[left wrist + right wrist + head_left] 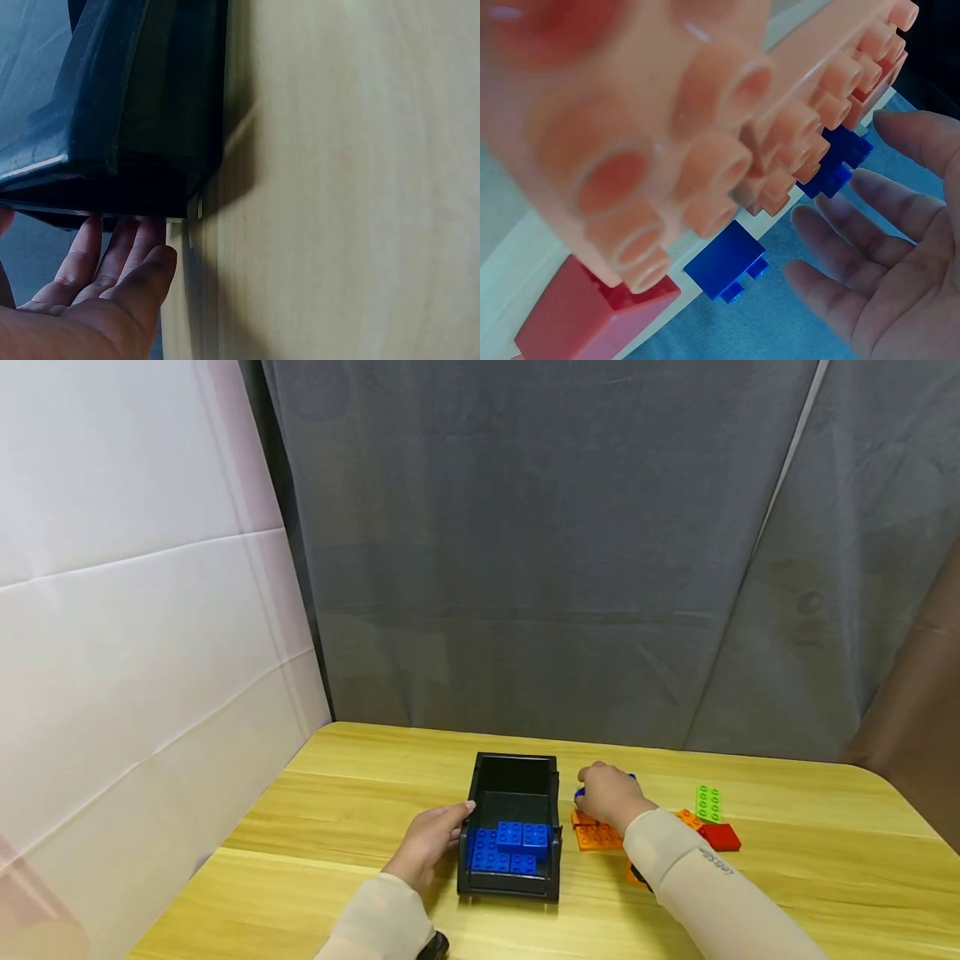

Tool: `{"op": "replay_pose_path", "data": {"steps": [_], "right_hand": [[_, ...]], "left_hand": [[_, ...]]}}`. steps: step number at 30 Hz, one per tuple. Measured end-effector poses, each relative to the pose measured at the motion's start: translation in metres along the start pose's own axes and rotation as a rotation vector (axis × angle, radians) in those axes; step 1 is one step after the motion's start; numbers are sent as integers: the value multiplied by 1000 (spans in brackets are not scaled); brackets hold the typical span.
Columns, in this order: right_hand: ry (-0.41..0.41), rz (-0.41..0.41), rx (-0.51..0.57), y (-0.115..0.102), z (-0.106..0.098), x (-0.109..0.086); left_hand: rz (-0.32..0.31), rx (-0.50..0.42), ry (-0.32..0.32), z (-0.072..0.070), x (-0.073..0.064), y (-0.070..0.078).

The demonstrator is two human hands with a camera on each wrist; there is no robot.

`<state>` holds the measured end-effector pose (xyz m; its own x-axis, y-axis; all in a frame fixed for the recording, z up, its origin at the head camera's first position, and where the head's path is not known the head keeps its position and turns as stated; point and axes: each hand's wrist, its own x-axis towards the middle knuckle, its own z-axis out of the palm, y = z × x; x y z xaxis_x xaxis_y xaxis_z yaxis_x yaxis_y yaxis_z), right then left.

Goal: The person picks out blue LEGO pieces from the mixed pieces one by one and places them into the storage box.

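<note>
A black plastic bin (510,885) stands on the table with several blue building bricks (491,858) in its near end. My left hand (429,842) holds the bin's left side, thumb at the rim and fingers against the outer wall (124,262). Right of the bin, my right hand (611,797) reaches over the orange bricks (600,837), its fingers spread in the right wrist view. One blue brick (832,161) lies by the thumb and fingertips; another blue brick (726,261) sits apart from them. Whether a fingertip touches the nearer brick I cannot tell.
A green brick (708,804), a red brick (722,837) and another orange brick (688,818) lie to the right of my right hand. The wooden table (360,793) ends at a grey curtain (525,568) behind and a white cloth wall (150,610) on the left.
</note>
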<state>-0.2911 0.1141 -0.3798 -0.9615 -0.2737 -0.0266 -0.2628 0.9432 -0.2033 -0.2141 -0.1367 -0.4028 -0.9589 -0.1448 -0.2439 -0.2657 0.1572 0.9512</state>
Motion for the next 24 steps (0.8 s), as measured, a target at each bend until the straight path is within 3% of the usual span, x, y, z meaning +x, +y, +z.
{"op": "replay_pose_path", "data": {"steps": [24], "right_hand": [[-47, -4, -25, 0, 1, 1]], "left_hand": [[3, -31, -1, 1, -2, -1]]}}
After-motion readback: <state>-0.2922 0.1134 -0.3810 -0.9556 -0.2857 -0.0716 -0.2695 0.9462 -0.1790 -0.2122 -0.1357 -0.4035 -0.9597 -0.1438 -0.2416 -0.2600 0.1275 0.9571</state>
